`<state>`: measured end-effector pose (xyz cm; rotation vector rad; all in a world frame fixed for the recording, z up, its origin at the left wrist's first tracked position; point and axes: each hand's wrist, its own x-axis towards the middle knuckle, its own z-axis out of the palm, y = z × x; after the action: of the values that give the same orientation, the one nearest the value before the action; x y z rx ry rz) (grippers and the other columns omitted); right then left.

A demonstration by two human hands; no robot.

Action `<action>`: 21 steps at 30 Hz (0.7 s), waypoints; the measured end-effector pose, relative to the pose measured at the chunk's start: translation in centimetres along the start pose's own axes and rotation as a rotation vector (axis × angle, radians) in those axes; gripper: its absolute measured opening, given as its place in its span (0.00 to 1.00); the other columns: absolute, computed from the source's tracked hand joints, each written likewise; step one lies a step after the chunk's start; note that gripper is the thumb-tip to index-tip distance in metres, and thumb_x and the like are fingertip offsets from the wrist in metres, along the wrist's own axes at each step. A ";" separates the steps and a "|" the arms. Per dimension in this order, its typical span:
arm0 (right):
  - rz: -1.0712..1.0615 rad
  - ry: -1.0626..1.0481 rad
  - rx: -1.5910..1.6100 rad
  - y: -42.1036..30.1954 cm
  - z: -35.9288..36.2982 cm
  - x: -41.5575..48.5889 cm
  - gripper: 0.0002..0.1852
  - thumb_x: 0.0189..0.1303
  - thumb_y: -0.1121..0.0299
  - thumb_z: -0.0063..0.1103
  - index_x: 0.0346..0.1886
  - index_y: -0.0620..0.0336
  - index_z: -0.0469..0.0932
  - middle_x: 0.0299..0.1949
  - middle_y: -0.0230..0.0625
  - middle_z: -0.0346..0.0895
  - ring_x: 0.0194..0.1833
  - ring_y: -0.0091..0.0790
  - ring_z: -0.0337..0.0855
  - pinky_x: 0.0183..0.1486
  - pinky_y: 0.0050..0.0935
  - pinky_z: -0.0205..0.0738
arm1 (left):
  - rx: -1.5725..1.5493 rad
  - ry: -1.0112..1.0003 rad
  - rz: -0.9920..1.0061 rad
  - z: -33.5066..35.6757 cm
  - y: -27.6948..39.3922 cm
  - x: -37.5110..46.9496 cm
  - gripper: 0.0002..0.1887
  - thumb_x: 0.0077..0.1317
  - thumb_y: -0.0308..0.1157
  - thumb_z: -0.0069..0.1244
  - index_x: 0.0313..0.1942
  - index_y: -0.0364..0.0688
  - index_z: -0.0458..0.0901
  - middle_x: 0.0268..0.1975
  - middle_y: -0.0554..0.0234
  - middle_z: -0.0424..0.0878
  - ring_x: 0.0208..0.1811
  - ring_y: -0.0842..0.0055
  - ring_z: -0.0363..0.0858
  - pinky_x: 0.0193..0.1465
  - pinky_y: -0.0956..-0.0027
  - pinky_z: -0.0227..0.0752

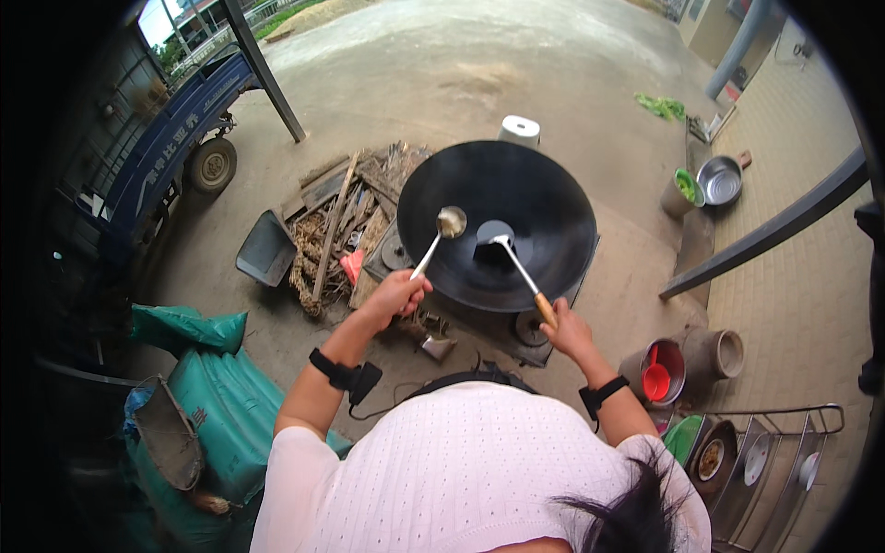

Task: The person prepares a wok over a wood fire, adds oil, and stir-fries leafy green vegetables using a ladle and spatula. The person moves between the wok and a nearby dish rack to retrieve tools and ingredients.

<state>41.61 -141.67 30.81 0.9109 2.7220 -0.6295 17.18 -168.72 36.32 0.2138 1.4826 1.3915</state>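
Observation:
A large black wok (546, 190) rests on a stove (588, 266) before me, with a small shiny pool of liquid (496, 231) at its bottom. My left hand (401, 297) grips the pale handle of a metal ladle (453, 222), whose bowl carries a whitish lump above the wok's left side. The wooden handle of a spatula (522, 266) is in my right hand (568, 330), by the wok's near right rim. The spatula's blade is down at the pool; how deep it dips, I cannot tell.
Firewood (346, 221) lies left of the stove beside a grey scuttle (266, 247). Green sacks (221, 394) are stacked at lower left. A white stool (520, 130) stands behind the wok. At right are a bucket with a red dipper (656, 381), a metal rack (774, 470) with dishes, and a post (767, 238).

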 end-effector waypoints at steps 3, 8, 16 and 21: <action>-0.020 0.086 -0.021 -0.2 0.3 1.4 0.24 0.49 0.60 0.62 0.44 0.56 0.60 0.33 0.48 0.77 0.35 0.56 0.78 0.35 0.50 0.70 | 0.081 0.024 -0.014 -0.4 1.5 1.1 0.11 0.69 0.35 0.38 0.33 0.39 0.72 0.18 0.75 0.65 0.13 0.89 0.60 0.13 0.83 0.50; 0.073 -0.060 0.055 -0.8 0.3 4.6 0.18 0.51 0.62 0.60 0.37 0.63 0.66 0.31 0.51 0.78 0.33 0.54 0.79 0.34 0.46 0.72 | 0.128 0.019 -0.042 -0.3 2.8 2.1 0.12 0.69 0.35 0.38 0.32 0.38 0.72 0.18 0.76 0.63 0.13 0.90 0.57 0.14 0.83 0.49; 0.171 -0.268 0.997 -0.5 -1.8 3.9 0.09 0.58 0.66 0.55 0.32 0.58 0.67 0.17 0.26 0.64 0.13 0.20 0.62 0.14 0.23 0.56 | 0.155 0.058 -0.079 -0.6 3.1 4.7 0.12 0.68 0.35 0.38 0.31 0.38 0.74 0.18 0.75 0.66 0.12 0.89 0.59 0.12 0.82 0.50; 0.131 -0.204 1.079 -0.7 -1.7 -2.3 0.09 0.59 0.65 0.55 0.32 0.55 0.66 0.18 0.24 0.64 0.13 0.19 0.62 0.13 0.20 0.56 | 0.189 0.092 -0.130 -1.4 3.3 6.0 0.12 0.68 0.35 0.38 0.31 0.38 0.74 0.17 0.75 0.67 0.12 0.89 0.59 0.12 0.83 0.50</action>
<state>42.92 -142.58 33.29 1.0816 1.9906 -2.0872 11.78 -164.27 35.44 0.1701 1.6765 1.1710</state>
